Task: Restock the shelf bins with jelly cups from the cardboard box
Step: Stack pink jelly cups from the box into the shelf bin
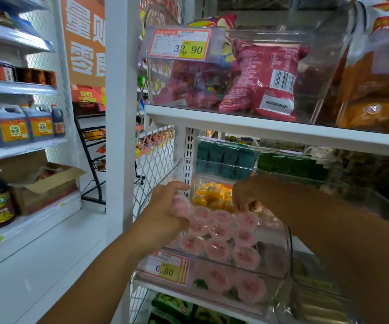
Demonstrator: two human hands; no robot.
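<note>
1. Low on the shelving, at about 6 o'clock in the view, a clear plastic bin [289, 242] holds the pink jelly cups [219, 231]. One price tag [165, 268] reading 6.60 hangs on its front.
2. The left hand [165, 211] is curled round one pink jelly cup [179, 205] at the bin's 9 o'clock edge, just above the stock.
3. The right hand [245, 198] reaches to the bin's 12 o'clock end with its fingers bent down onto the back row. I cannot tell whether it pinches a cup or only touches one.
4. Handling, as a judgement:
   - Each cup looks small and light, with thin, smooth plastic walls that would give under a squeeze.
   - The sealed top could be dented or burst by a pressing fingertip.
   - The safest hold is probably a loose grip round the side wall near the rim, keeping off the top.
   - Several could slip from one fist.
5. Count:
   - Two hands are in view, with one cup in the left.
   - The bin's top layer shows about nine cups, in three rows of three.
   - At least two more cups show through the front wall below, and the deeper layers are too blurred to count.
6. One open cardboard box [48, 183] sits on the neighbouring shelf at 9 o'clock, well apart from the bin. I cannot see what is in it.
</note>
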